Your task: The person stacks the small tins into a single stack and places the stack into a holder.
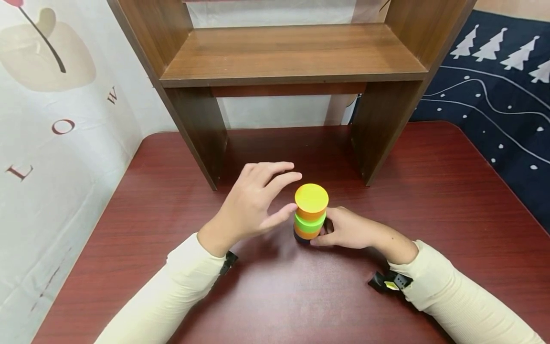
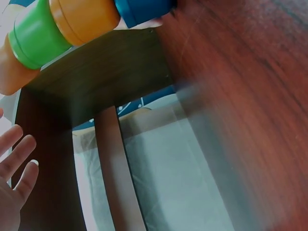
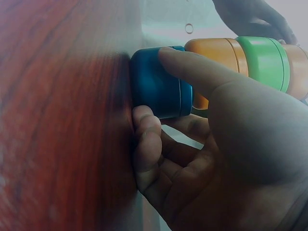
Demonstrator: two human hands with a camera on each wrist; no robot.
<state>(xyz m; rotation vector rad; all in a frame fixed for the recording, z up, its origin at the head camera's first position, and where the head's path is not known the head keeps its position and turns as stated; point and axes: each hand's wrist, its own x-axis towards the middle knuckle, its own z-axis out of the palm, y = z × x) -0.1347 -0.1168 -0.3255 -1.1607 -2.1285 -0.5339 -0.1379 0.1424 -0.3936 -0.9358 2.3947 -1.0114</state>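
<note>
Near the middle of the table (image 1: 275,296), several small round pots stand in one upright stack. Lowest is a dark blue pot (image 3: 155,84), with an orange pot (image 3: 216,53) above it. A green pot (image 2: 38,36) comes third, and a yellow-orange pot (image 1: 311,198) tops the stack. My right hand (image 1: 350,229) grips the blue pot low down, its thumb on one side and curled fingers on the other. To the left of the stack, my left hand (image 1: 253,200) is spread, holding nothing. Its thumb tip is close to the top pot; whether they touch, I cannot tell.
A brown wooden shelf unit (image 1: 292,52) stands on the table just behind the stack, its side panels coming down left and right. Patterned cloths hang behind: white (image 1: 56,191) on the left, dark blue (image 1: 507,95) on the right.
</note>
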